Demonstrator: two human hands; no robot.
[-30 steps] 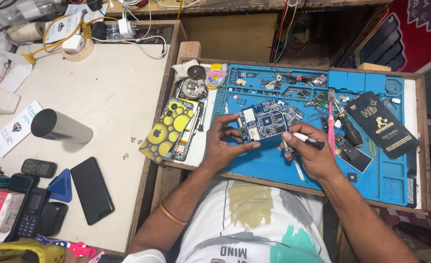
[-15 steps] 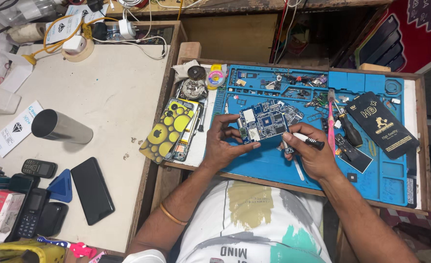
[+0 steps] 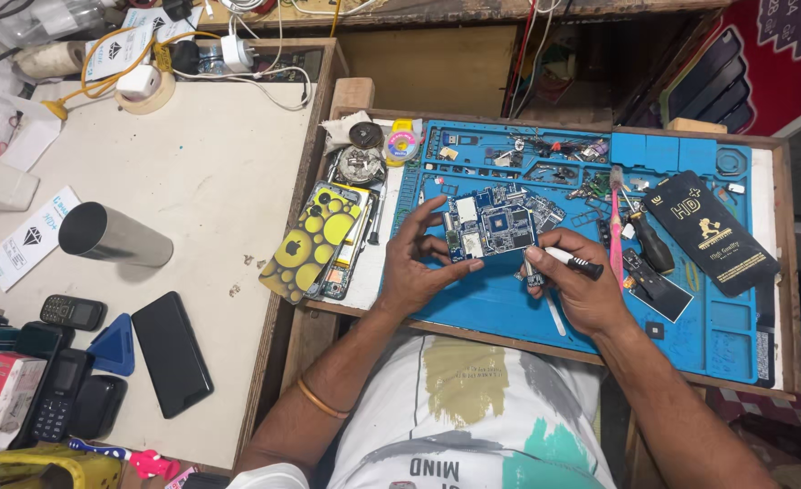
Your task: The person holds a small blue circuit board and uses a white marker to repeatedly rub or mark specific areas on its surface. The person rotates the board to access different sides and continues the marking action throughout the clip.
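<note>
Blue repair mat (image 3: 690, 335), frame centre | nothing has shifted: your left hand (image 3: 414, 267) still pinches the circuit board (image 3: 491, 231) | right hand (image 3: 581, 290) keeps gripping the black-handled tool (image 3: 572, 262) beside it.

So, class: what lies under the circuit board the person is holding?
Under the circuit board lies the blue work mat. The left hand grips the board's edge; whatever sits directly beneath the board is hidden.

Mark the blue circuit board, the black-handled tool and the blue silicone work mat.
blue circuit board (image 3: 491, 228), head view, on its centre chip.
black-handled tool (image 3: 574, 263), head view, mid-handle.
blue silicone work mat (image 3: 708, 340), head view, bare right area.
</note>
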